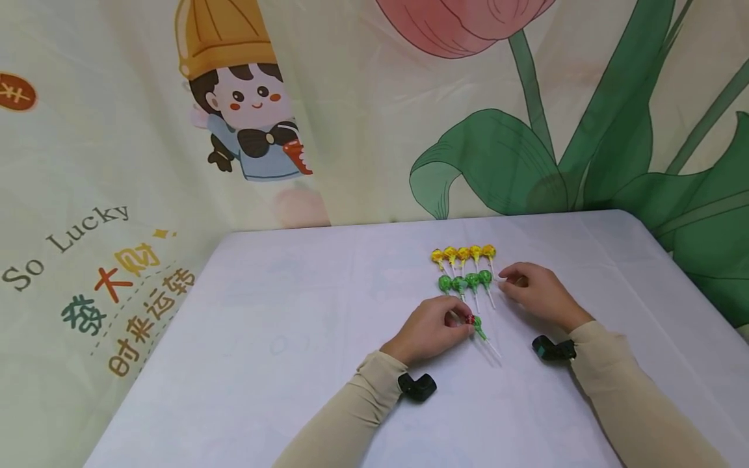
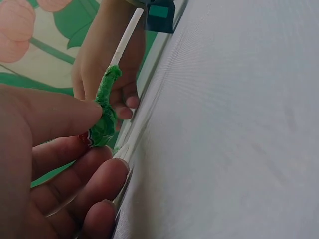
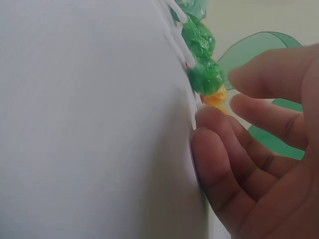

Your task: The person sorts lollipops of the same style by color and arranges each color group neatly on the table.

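Between thumb and fingers my left hand [image 1: 433, 328] pinches a green-wrapped lollipop [image 2: 103, 124] with some red on its wrapper. Its white stick points up in the left wrist view and toward the lower right in the head view. Just right of the rows, my right hand [image 1: 541, 291] holds nothing, its fingers loosely bent and thumb apart from them. Beside its fingertips lies the end green lollipop [image 3: 207, 77] of a row. Several green lollipops [image 1: 471, 281] lie side by side, with a row of yellow lollipops [image 1: 463, 253] behind them.
A white cloth covers the table [image 1: 281, 325]. Behind it hangs a printed backdrop [image 1: 363, 130] with a cartoon figure, a tulip and lettering. Each wrist carries a small black camera [image 1: 552, 349].
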Demonstrator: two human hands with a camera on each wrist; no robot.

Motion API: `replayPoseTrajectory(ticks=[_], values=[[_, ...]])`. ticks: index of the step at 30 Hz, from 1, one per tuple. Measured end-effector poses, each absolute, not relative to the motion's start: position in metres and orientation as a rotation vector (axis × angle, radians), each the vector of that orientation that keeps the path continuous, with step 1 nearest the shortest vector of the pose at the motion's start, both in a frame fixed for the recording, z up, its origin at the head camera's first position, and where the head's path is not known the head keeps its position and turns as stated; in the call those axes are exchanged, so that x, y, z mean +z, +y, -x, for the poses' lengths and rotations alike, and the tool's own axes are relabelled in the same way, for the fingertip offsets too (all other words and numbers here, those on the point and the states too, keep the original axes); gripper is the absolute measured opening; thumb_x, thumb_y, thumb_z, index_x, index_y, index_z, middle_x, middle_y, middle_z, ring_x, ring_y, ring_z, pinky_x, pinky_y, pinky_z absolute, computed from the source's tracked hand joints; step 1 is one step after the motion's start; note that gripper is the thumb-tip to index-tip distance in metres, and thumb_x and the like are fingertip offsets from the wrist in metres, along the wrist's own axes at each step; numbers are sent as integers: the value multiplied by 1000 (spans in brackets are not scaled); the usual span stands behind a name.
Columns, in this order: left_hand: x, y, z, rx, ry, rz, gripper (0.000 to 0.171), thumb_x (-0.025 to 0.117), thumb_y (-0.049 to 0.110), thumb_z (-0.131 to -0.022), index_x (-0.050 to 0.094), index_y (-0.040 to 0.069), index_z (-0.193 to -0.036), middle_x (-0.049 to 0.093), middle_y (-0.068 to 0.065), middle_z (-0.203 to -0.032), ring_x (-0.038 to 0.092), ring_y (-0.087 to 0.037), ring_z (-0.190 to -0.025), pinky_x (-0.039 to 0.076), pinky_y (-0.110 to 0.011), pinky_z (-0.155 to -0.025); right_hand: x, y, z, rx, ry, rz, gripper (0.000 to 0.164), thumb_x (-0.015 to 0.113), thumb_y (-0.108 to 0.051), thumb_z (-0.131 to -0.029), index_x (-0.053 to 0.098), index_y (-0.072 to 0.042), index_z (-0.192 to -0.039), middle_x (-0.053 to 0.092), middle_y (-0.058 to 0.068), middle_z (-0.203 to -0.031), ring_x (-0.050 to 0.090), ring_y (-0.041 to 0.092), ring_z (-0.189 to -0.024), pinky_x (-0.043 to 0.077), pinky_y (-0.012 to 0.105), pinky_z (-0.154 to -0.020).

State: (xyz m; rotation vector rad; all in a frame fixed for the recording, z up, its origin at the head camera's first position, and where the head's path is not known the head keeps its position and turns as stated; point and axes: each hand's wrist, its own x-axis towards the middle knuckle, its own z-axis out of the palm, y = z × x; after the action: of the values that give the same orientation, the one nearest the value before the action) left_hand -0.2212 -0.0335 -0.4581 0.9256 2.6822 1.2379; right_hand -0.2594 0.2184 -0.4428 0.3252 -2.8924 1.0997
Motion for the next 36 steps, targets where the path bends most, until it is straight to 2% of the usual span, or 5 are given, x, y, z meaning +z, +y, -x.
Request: replayPoseTrajectory(ticks=[4,15,22,27,36], values=[[-456,-35,222,1329,2636,-867,14,73,22,-91,70,20,-105,65,15,-97,61,-1,-81,50,-22,-73,-446,226,254,1122,-2910,-288,31,65,-23,-97,65,-5,-122,64,11,-107,56,26,-92,51,35,-75],[-439,-33,232,1458,2579,-772,17,73,20,-92,69,17,-108,69,9,-92,64,-5,-74,49,-25,-60,-452,247,247,1362,-2897,-156,35,62,-28,-101,61,-5,-126,65,11,-104,59,26,-89,52,32,-71],[-429,-27,249,1455,2569,-796,18,74,17,-92,70,16,-109,67,10,-101,64,-7,-85,52,-25,-71,-455,250,248,1360,-2861,-191,34,61,-31,-101,63,-6,-125,66,10,-104,59,25,-90,52,32,-71],[-422,-20,256,1428,2586,-777,18,75,18,-91,71,17,-108,69,12,-98,63,-9,-85,51,-24,-71,-457,250,251,1361,-2871,-184,35,61,-33,-101,63,-8,-125,66,10,-106,59,26,-91,52,30,-71],[-415,-5,264,1427,2574,-711,20,74,17,-92,72,14,-111,68,11,-94,62,-6,-89,52,-22,-78,-456,252,251,1353,-2846,-192,31,60,-29,-102,64,-6,-122,66,10,-103,60,25,-90,53,29,-71]])
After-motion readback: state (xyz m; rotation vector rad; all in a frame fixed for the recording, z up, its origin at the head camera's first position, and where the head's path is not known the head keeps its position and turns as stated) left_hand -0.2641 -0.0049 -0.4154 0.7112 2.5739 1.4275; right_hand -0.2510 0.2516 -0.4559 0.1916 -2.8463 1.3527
